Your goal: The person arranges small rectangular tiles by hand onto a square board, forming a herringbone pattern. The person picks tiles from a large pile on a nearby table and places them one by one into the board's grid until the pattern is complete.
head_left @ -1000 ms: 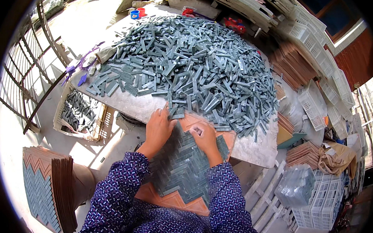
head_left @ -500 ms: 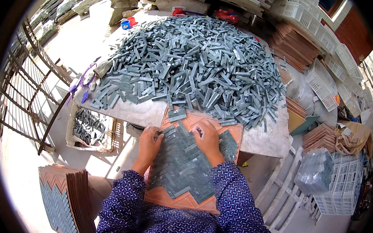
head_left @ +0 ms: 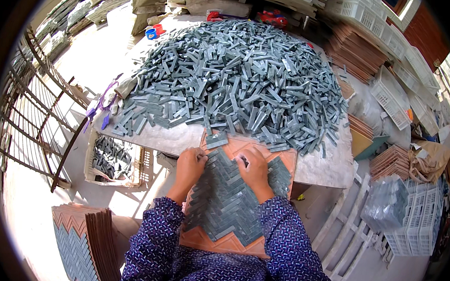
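Note:
An orange template board lies in front of me, its middle covered by grey-green stone tile strips in a herringbone pattern. Over the upper left of the pattern is my left hand, its thumb and fingers pinched; whatever they hold is hidden. My right hand is closed above the upper right part, and the dark end of a tile strip shows between its fingers. Between the hands, at the board's top edge, lie a few loose strips. Beyond them a large heap of loose strips covers the table.
The pale tabletop shows at the right. At the left stand a crate of strips, a metal rack and a stack of tiled boards. White crates, a wrapped bundle and a pallet are at the right.
My left hand has moved right and slightly up along the pattern's upper left edge. My right hand stays closed in nearly the same place. The whole view has shifted slightly.

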Demonstrator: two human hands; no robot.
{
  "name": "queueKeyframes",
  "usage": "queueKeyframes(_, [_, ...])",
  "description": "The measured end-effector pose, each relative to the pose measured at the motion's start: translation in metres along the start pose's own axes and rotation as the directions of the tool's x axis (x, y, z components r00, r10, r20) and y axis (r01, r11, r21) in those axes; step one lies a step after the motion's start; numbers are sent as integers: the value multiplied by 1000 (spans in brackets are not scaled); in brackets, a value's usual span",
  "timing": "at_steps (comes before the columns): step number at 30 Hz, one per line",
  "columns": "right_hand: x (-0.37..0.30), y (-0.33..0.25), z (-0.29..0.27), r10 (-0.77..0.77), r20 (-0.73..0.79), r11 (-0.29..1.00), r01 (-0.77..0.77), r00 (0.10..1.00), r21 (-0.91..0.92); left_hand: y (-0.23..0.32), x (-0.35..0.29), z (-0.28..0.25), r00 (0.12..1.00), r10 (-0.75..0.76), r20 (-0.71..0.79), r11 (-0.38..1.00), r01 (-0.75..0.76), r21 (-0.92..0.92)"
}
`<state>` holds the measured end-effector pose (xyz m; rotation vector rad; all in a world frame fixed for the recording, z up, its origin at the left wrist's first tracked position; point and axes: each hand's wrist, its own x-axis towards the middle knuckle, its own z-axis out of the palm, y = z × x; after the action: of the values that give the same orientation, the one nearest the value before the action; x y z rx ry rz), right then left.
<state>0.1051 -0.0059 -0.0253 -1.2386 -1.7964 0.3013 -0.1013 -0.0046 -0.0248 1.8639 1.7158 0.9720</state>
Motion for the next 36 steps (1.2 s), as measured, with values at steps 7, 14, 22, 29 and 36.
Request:
queueKeyframes(7, [-2,3,3,-34,-9,999,34,999,6,16,22,2,991,135,-22,985,-132,112])
queueKeyframes(14, [-2,2,2,-34,-5,999,34,999,-10,-7,21,-1,967,256,12,958,-255,131])
queueKeyframes(22, [-2,0,2,-38,-11,999,38,999,-14,-21,2,-17,970,232,78,962,-240,132])
queueKeyframes(29, [-2,0,2,-46,-19,998,46,999,-33,-9,1,-13,973,229,-34,970,-225,93])
queueKeyframes(36, [-4,0,3,-55,-20,998,54,998,-23,-12,6,1,965,255,-65,963,-247,106])
